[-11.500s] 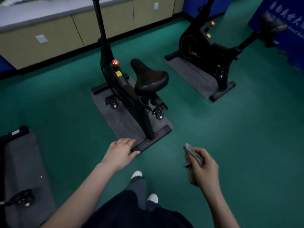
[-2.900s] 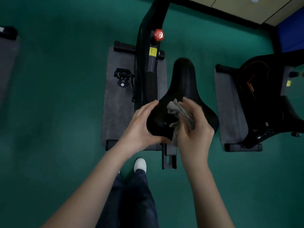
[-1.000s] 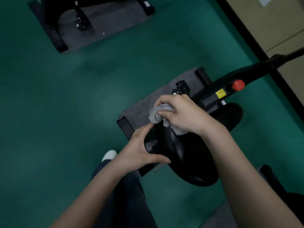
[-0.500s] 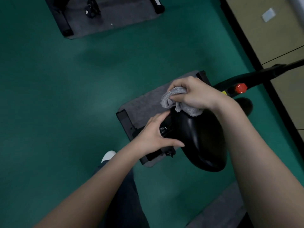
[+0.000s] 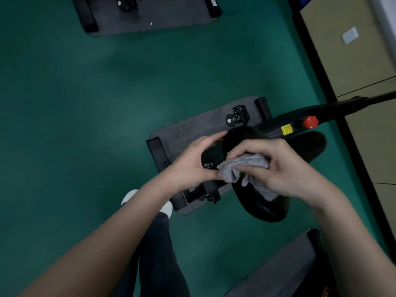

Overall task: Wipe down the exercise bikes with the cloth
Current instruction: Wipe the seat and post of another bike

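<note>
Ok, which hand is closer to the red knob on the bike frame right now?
Right. The right hand, gripping the cloth on the saddle, is just below the red knob in the picture; the left hand holds the saddle edge, farther left.

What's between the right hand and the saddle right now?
Head view: the grey cloth, bunched in the right hand and pressed onto the black saddle.

No writing is legible. A yellow sticker (image 5: 286,129) on the bike (image 5: 321,110) carries dark print too small to read. Orange marks (image 5: 326,293) at the lower right edge are blurred.
</note>
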{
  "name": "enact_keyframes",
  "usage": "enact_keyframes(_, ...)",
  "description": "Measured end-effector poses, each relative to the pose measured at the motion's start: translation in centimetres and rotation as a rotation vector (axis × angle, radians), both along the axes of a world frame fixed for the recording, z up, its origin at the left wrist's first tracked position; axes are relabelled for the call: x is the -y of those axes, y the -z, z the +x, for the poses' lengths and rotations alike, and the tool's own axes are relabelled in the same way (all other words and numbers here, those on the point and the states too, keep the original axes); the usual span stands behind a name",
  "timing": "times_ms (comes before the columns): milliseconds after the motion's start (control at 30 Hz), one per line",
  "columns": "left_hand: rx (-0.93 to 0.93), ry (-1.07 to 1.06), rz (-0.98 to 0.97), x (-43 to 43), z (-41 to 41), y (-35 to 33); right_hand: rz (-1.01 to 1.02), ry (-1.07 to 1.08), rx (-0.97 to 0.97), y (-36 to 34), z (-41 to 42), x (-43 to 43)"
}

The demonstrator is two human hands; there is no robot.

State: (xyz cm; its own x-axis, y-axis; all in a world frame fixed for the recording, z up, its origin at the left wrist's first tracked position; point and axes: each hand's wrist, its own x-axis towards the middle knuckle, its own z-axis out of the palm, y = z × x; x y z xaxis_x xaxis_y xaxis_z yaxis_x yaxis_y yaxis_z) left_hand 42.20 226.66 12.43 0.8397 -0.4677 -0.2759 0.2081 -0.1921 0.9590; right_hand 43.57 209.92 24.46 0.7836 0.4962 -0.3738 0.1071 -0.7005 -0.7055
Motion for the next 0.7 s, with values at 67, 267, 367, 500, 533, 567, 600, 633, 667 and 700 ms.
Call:
enact_keyframes(67, 0.017, 0.015, -0.015, 0.3, 0.1, 0.0, 0.051, 0.039, 0.097, 0.5, -0.8, 0.4)
enact_keyframes(267, 0.029, 0.017, -0.02, 0.3, 0.0, 0.5, 0.152, 0.082, 0.072, 1.0, -4.1, 1.8)
enact_keyframes(367, 0.033, -0.001, -0.007, 0.5, 0.2, -0.1, 0.242, 0.329, 0.075, 0.1, -6.7, 3.4)
enact_keyframes(500, 0.04, -0.001, 0.002, 0.4, 0.7, -1.1, 0.237, 0.893, 0.407, 1.0, -10.6, 6.2)
enact_keyframes(533, 0.04, 0.01, 0.005, 0.3, 0.9, -1.3, 0.241, 1.051, 0.486, 1.7, -11.5, 6.7)
enact_keyframes(567, 0.044, 0.026, 0.01, 0.4, 1.2, -1.3, 0.236, 1.194, 0.552, 2.6, -12.3, 7.0)
enact_keyframes(600, 0.048, 0.045, 0.02, 0.4, 1.5, -1.4, 0.223, 1.318, 0.601, 3.5, -13.0, 7.1)
enact_keyframes(633, 0.052, 0.063, 0.031, 0.5, 1.8, -1.4, 0.209, 1.423, 0.641, 4.5, -13.5, 6.8)
enact_keyframes(667, 0.055, 0.083, 0.038, 0.6, 2.2, -1.4, 0.209, 1.516, 0.657, 5.4, -13.7, 6.2)
enact_keyframes(700, 0.054, 0.105, 0.045, 0.7, 2.6, -1.5, 0.22, 1.595, 0.647, 6.4, -13.8, 5.4)
